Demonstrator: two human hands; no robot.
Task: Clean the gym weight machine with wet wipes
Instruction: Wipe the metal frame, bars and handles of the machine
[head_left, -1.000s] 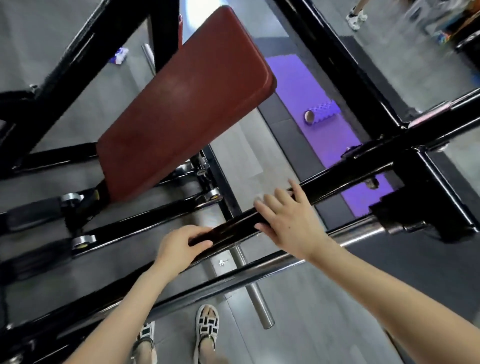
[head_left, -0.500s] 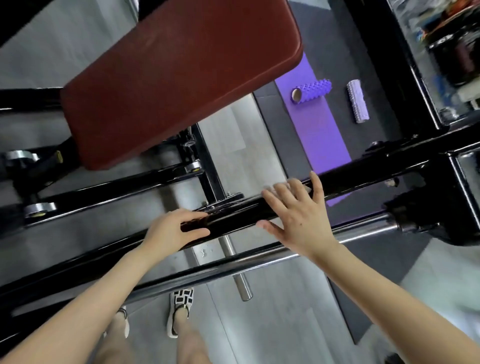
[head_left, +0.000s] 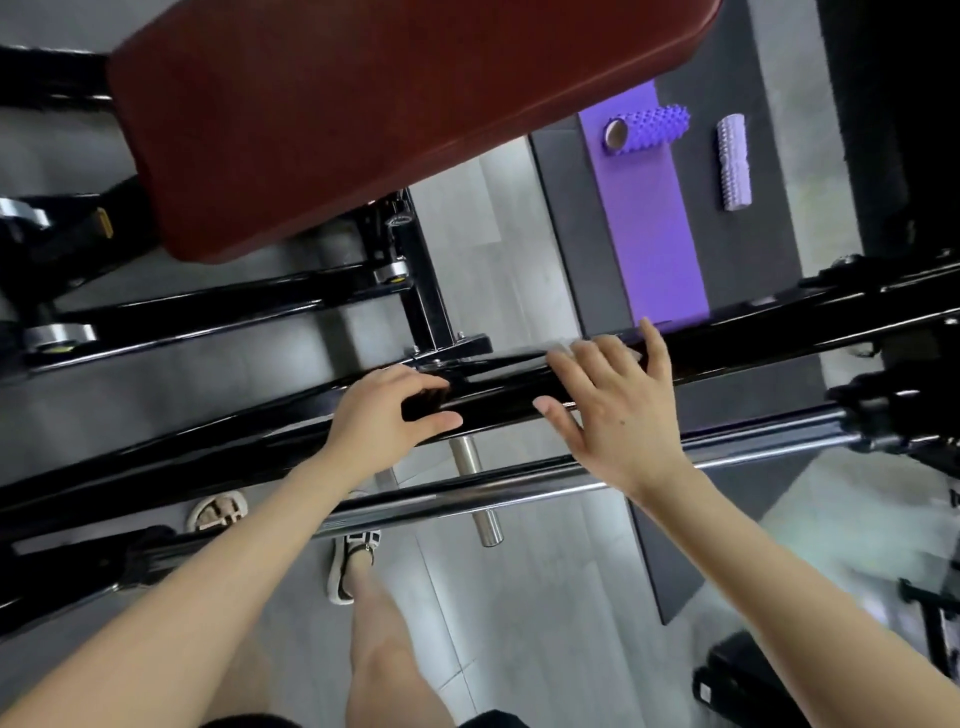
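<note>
We can barely make out the wet wipe (head_left: 597, 347): only a pale, blurred edge shows past the fingertips of our right hand (head_left: 618, 410), the rest hidden under the palm. That hand lies flat with fingers spread, pressing the wipe onto the top of the black bar (head_left: 769, 332) of the weight machine, thumb hanging over the near side. Our left hand (head_left: 387, 413) sits just beside it on the same bar, fingers and thumb curled around the bar in a grip; we see no wipe in it. The red pad (head_left: 374, 104) fills the upper part of the view and is cut off at the top edge. Below the hands runs a chrome bar (head_left: 467, 501), partly crossed by our forearms. On the floor beyond lie a purple mat (head_left: 654, 249) and two foam rollers (head_left: 647, 130), with motion blur softening the edges.
</note>
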